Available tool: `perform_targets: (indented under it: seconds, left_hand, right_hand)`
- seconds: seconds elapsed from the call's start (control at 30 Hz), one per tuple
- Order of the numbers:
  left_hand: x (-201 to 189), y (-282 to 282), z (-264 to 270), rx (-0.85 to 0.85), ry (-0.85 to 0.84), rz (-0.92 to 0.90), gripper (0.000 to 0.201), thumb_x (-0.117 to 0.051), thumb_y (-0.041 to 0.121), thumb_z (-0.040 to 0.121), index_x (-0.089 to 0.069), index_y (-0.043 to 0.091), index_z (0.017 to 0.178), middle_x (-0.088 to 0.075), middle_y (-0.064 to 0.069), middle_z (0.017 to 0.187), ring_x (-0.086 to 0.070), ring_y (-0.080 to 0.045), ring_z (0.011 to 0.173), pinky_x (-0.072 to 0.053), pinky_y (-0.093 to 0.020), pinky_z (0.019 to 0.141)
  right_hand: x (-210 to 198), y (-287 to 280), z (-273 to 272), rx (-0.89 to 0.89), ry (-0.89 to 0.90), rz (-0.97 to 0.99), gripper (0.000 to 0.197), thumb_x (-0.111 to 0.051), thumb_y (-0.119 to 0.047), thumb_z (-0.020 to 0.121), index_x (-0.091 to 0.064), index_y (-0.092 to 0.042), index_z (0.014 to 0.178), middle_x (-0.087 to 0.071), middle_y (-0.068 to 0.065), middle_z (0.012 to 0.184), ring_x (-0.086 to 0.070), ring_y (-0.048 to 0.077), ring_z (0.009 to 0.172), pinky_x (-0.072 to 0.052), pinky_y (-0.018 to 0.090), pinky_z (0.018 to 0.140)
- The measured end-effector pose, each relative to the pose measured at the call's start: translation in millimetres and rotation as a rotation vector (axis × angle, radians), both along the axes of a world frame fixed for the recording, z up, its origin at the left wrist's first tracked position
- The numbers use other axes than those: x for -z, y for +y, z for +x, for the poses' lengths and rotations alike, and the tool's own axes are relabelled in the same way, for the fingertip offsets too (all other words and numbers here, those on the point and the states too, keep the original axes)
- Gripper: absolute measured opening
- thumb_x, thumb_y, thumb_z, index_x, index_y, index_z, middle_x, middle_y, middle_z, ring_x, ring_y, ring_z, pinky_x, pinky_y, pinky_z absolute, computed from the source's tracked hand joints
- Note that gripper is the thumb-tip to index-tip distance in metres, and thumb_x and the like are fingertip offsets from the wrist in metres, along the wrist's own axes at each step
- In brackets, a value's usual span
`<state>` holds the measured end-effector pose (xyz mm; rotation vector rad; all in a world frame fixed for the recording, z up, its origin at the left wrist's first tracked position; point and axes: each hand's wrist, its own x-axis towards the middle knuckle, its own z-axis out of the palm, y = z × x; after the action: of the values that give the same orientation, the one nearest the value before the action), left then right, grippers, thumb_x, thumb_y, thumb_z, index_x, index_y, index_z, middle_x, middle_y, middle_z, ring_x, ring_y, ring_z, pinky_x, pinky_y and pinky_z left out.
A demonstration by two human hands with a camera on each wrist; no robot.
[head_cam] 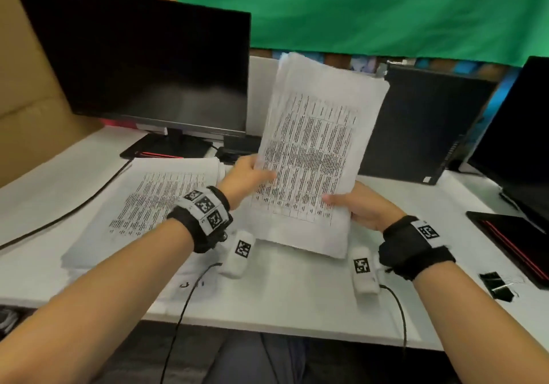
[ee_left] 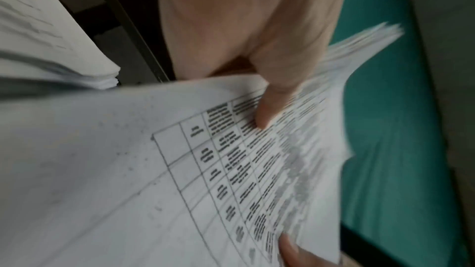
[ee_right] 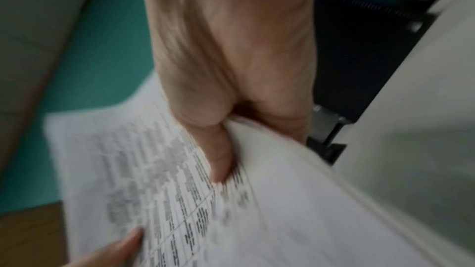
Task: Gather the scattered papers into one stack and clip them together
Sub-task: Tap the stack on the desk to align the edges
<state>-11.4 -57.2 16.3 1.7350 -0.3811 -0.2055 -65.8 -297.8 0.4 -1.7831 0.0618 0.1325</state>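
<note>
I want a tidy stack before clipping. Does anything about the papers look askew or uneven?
Yes. The held sheaf, gripped by the left hand and right hand, has fanned, unaligned top edges. A second pile lies apart on the desk, so the papers are not yet one stack.

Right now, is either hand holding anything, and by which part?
Both hold the raised sheaf of papers: left hand pinches its left edge, right hand its lower right edge.
</note>
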Motion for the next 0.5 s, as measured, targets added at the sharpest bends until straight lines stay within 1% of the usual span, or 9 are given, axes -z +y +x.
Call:
perform_targets:
  seconds: [0.07,0.13,0.17,0.2,0.27,0.3,0.4,0.43,0.5]
  left_hand:
    - [-16.8,26.3,9.6,-0.115,-0.024,-0.075,0.029,-0.060,0.012,0.091,-0.059,0.007,0.120,-0.069,-0.003,0.110,-0.067,-0.016,0.097,-0.056,-0.027,0.079]
    - [-24.4,56.9,19.5,-0.243,-0.028,-0.056,0.024,-0.057,0.007,0.093,-0.061,0.006,0.116,-0.068,-0.005,0.105,-0.066,-0.017,0.090,-0.053,-0.016,0.061]
    - [-23.1,74.3,22.7,-0.305,-0.020,0.004,0.020,-0.055,0.002,0.093,-0.060,0.006,0.112,-0.066,-0.005,0.100,-0.064,-0.017,0.085,-0.052,-0.015,0.056]
    - [-14.8,94.3,28.3,-0.366,0.001,0.084,0.019,-0.052,-0.001,0.092,-0.059,0.007,0.107,-0.065,-0.007,0.098,-0.062,-0.017,0.081,-0.053,-0.017,0.056]
    - [4.0,132.9,34.2,-0.468,0.035,0.266,0.020,-0.050,-0.002,0.090,-0.059,0.009,0.105,-0.066,-0.011,0.099,-0.064,-0.024,0.084,-0.057,-0.032,0.071]
    - [13.9,151.1,35.3,-0.508,0.052,0.350,0.019,-0.049,0.000,0.090,-0.059,0.008,0.103,-0.066,-0.013,0.097,-0.064,-0.029,0.086,-0.056,-0.040,0.078]
    - [34.0,194.4,34.1,-0.629,0.136,0.620,0.018,-0.048,0.008,0.091,-0.056,0.001,0.105,-0.062,-0.016,0.096,-0.061,-0.034,0.089,-0.052,-0.040,0.076]
    - [36.7,202.8,30.7,-0.645,0.178,0.722,0.023,-0.048,0.010,0.091,-0.054,-0.002,0.109,-0.061,-0.019,0.103,-0.060,-0.037,0.094,-0.050,-0.041,0.077]
    - [46.7,213.8,29.8,-0.647,0.257,0.845,0.037,-0.053,0.015,0.091,-0.049,-0.007,0.120,-0.056,-0.025,0.120,-0.055,-0.042,0.109,-0.046,-0.045,0.089]
  right_hand:
    - [-20.1,27.2,6.0,0.040,-0.116,0.054,0.034,-0.067,-0.009,0.090,-0.063,-0.013,0.123,-0.074,-0.001,0.109,-0.072,0.011,0.099,-0.059,0.028,0.084]
    - [-32.3,64.4,17.1,0.038,-0.165,0.082,0.028,-0.066,-0.012,0.092,-0.062,-0.015,0.119,-0.074,-0.007,0.100,-0.073,0.004,0.084,-0.058,0.018,0.065]
    - [-32.5,84.7,24.9,-0.005,-0.146,0.103,0.026,-0.064,-0.012,0.094,-0.061,-0.016,0.120,-0.073,-0.006,0.101,-0.074,0.006,0.085,-0.058,0.020,0.065]
    - [-28.0,106.2,32.7,-0.053,-0.099,0.125,0.024,-0.060,-0.012,0.096,-0.061,-0.016,0.120,-0.073,-0.004,0.104,-0.073,0.010,0.089,-0.060,0.025,0.071]
    - [-8.4,147.6,45.0,-0.129,-0.015,0.080,0.025,-0.055,-0.013,0.099,-0.061,-0.014,0.123,-0.071,0.005,0.115,-0.069,0.022,0.105,-0.056,0.037,0.091]
    - [4.8,168.5,51.9,-0.146,0.000,0.013,0.027,-0.054,-0.013,0.099,-0.061,-0.012,0.126,-0.068,0.008,0.121,-0.066,0.026,0.109,-0.053,0.038,0.096]
    - [37.4,215.2,62.5,-0.200,0.029,-0.186,0.039,-0.062,-0.021,0.089,-0.063,-0.012,0.127,-0.066,0.008,0.125,-0.062,0.027,0.114,-0.049,0.038,0.101]
    - [48.1,224.3,67.3,-0.205,0.055,-0.223,0.043,-0.063,-0.022,0.085,-0.062,-0.012,0.127,-0.066,0.008,0.124,-0.061,0.029,0.114,-0.049,0.039,0.101]
    - [63.8,234.1,72.6,-0.204,0.134,-0.251,0.049,-0.063,-0.017,0.084,-0.053,-0.007,0.131,-0.062,0.010,0.125,-0.059,0.030,0.117,-0.050,0.037,0.099]
